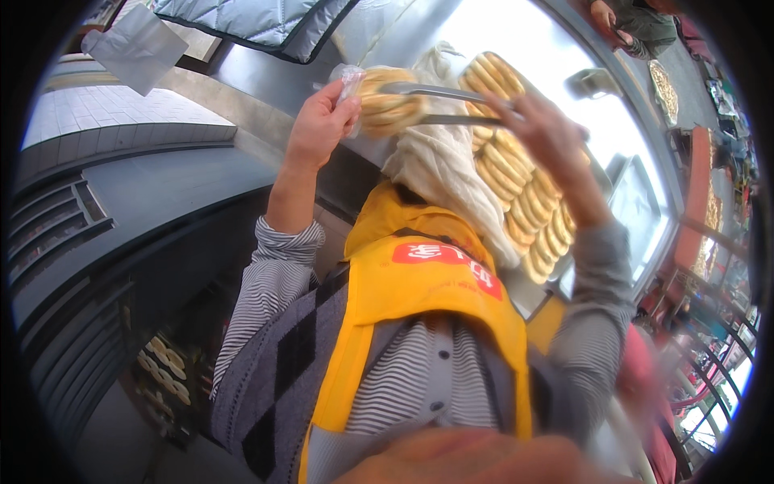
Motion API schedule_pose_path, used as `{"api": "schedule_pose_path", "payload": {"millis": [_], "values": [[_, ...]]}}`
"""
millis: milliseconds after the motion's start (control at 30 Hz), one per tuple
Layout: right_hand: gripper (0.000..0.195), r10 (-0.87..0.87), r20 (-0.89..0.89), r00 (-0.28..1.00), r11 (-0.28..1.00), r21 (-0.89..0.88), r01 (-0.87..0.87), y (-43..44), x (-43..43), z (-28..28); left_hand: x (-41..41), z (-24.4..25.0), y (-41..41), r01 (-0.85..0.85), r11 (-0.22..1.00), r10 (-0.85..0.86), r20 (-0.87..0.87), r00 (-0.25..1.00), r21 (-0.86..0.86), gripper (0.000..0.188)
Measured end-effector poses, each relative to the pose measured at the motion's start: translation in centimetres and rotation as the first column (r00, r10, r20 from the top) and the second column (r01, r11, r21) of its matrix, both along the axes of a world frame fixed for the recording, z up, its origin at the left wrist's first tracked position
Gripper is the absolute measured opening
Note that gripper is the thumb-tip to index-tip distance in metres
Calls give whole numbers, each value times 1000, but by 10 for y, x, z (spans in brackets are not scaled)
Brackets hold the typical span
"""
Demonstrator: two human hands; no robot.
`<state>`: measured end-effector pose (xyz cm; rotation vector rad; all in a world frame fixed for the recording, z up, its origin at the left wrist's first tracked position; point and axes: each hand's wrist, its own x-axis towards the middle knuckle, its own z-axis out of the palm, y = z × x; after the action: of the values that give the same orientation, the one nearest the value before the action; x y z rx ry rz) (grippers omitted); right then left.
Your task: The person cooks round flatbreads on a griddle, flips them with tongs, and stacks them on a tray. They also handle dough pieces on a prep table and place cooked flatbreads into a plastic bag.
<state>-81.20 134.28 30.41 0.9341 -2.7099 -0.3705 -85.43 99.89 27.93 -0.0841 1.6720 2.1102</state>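
Note:
My left hand point(323, 124) grips the edge of a clear plastic bag point(351, 81) at the upper middle. Baked bread pieces point(390, 103) with ridged golden tops are at the bag's mouth; how far inside they sit cannot be told. Metal tongs point(453, 120) reach across to them from the right, one arm over the bread and the other at its near side. My right hand point(538, 130), blurred, holds the tongs. Below it lie rows of similar golden bread point(526, 206) on a tray, with a crumpled cream cloth point(441, 163) along their left side.
A quilted silver cover point(260, 21) lies at the top, and a loose plastic bag point(136, 48) at the upper left. A metal tray point(635, 206) stands on the right. More bread pieces point(163, 369) show inside a dark rack at the lower left. A person's hands point(611, 24) show at the top right.

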Motion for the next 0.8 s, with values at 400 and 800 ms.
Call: {"api": "schedule_pose_path", "payload": {"millis": [400,800], "values": [[25,-382,720,580,504,-363,784,-11,-44,-70,12,-21,-38,-213,973,205,95,974,83,34],[15,506,669,544,-485,-301,821,-102,-57,-103,13,-23,-9,-73,997,71,-72,995,-28,36]]}}
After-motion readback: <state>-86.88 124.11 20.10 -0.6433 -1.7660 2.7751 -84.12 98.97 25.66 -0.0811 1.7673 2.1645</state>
